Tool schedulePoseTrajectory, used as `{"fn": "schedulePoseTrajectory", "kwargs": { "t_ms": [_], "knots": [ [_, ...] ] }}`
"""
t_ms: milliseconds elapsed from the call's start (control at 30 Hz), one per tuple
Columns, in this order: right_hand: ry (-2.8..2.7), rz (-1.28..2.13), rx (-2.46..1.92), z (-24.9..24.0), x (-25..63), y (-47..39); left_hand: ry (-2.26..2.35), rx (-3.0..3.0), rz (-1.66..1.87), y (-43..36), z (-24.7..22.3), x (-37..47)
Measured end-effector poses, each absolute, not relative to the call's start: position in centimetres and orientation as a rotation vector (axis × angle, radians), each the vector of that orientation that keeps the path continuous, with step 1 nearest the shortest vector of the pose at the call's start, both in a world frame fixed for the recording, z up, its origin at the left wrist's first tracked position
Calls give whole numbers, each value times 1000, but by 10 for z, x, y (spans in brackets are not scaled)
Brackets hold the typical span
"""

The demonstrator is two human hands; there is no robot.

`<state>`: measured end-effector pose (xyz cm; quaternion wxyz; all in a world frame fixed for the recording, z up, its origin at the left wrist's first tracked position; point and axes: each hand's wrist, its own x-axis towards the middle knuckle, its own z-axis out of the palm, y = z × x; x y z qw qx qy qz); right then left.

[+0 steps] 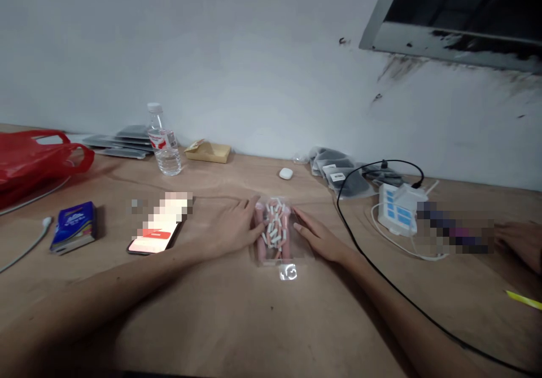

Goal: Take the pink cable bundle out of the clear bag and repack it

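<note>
A clear plastic packet (pixel 275 231) lies flat on the brown table in front of me. Pink tube-like pieces run along its sides, and many small white and orange-pink pieces fill its middle. My left hand (pixel 237 226) rests at the packet's left edge, thumb and fingers apart, touching it. At the right edge lies my right hand (pixel 319 237), its fingers stretched out and its thumb set apart. Neither hand visibly grips the packet. Just below it is a small shiny clear square (pixel 288 272).
Leftward are a lit phone (pixel 158 228), a blue packet (pixel 75 225), a water bottle (pixel 165 143) and a red bag (pixel 38 160). A white case (pixel 285 173) sits behind. To the right are a black cable (pixel 351 234), a power strip (pixel 396 211) and another person's hand (pixel 523 242).
</note>
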<state>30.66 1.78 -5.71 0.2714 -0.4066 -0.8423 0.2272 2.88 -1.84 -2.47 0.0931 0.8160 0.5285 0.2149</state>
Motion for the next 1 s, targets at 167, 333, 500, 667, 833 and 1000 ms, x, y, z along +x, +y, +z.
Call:
{"fn": "schedulePoseTrajectory", "kwargs": {
  "t_ms": [167, 333, 500, 667, 833, 1000],
  "knots": [
    [-2311, 578, -1051, -56, 307, 15, 1565, 2383, 741, -1, -45, 23],
    [-2328, 578, -1024, -58, 310, 17, 1458, 2418, 788, 1, -50, 22],
    [-2340, 532, -1119, -62, 312, 20, 1380, 2435, 819, 1, -49, 22],
    [-2394, 411, -1181, -64, 308, 20, 1451, 2500, 721, 0, -52, 22],
    [-2394, 221, -1415, -72, 310, 23, 1668, 2582, 447, -1, -51, 19],
    [-2533, 211, -1327, -75, 318, 26, 1612, 2604, 347, -1, -46, 16]
  ]
}}
